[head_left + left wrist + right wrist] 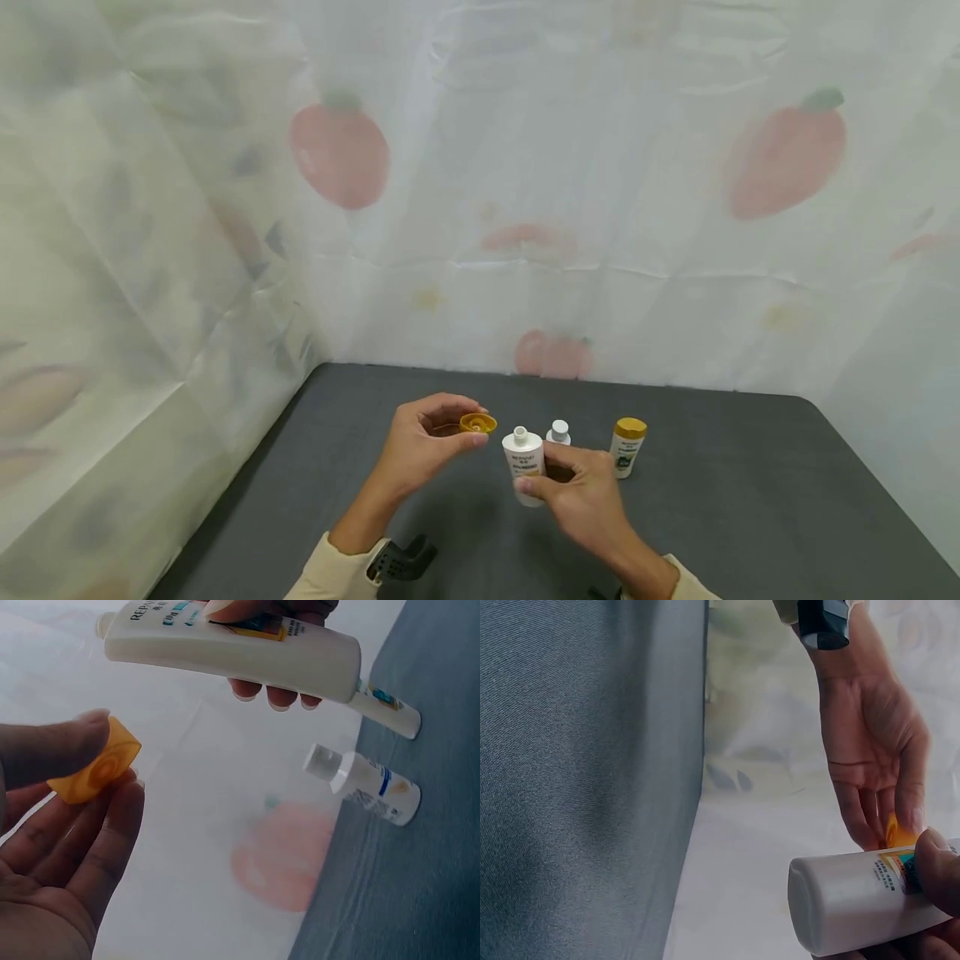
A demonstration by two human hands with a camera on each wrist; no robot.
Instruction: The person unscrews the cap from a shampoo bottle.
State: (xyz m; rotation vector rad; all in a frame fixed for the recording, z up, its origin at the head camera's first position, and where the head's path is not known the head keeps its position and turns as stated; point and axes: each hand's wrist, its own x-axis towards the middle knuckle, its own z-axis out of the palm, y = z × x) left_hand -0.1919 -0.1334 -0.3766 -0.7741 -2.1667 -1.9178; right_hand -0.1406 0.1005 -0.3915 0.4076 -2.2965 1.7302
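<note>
My left hand [429, 433] pinches a yellow-gold bottle cap [477, 422] between thumb and fingers, its hollow underside showing in the head view. In my right hand [588, 500] is a white bottle [522, 467] with a bare neck, gripped upright around its label. Cap and bottle are apart, side by side above the table. From the left wrist, the cap [101, 765] sits between thumb and fingertips, below the bottle's neck [105, 625]. The right wrist view shows the bottle's base [806, 907] and the right thumb [939, 870] across its label.
A small white-capped bottle [558, 432] stands behind the right hand, partly hidden. To its right stands a white bottle with a gold cap [628, 447]. The dark grey table [750, 483] meets a fruit-printed curtain [637, 317] at the back and left.
</note>
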